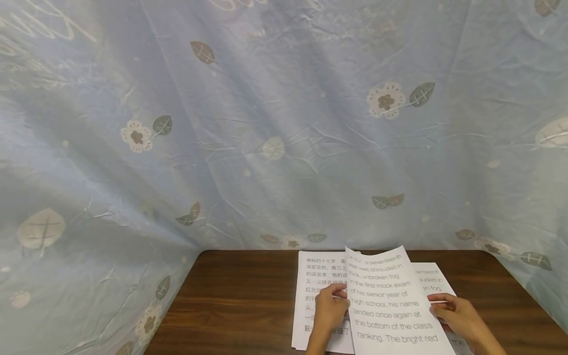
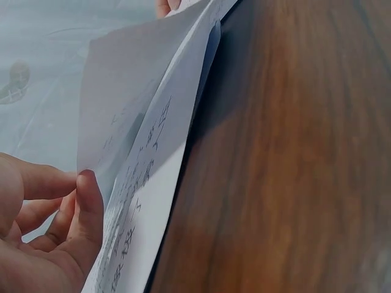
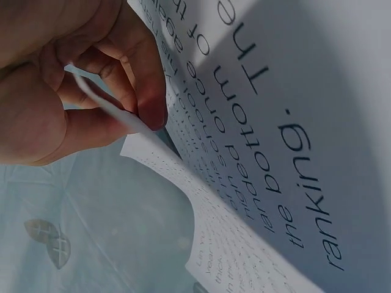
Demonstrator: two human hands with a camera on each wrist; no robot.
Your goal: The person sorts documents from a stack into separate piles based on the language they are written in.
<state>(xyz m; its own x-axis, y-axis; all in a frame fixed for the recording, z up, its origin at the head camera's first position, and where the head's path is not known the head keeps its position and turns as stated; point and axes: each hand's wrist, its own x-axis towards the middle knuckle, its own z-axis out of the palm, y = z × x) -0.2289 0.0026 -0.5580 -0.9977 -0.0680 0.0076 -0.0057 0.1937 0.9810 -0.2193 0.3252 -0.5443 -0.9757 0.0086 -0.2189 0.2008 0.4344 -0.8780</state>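
A sheet of paper (image 1: 381, 305) printed with large English text is held up between both hands. My left hand (image 1: 330, 308) pinches its left edge between thumb and finger, as the left wrist view also shows. On the right edge, my right hand (image 1: 457, 315) pinches the sheet between thumb and fingers (image 3: 149, 97). Beneath on the left lies a stack of sheets with Chinese text (image 1: 317, 276), partly covered by the left hand. More English-printed paper (image 1: 437, 281) lies under the lifted sheet on the right, mostly hidden by it.
The papers lie on a dark brown wooden table (image 1: 230, 301), whose bare surface extends to their left. A pale blue curtain (image 1: 284, 148) with leaf and flower prints hangs behind and beside the table.
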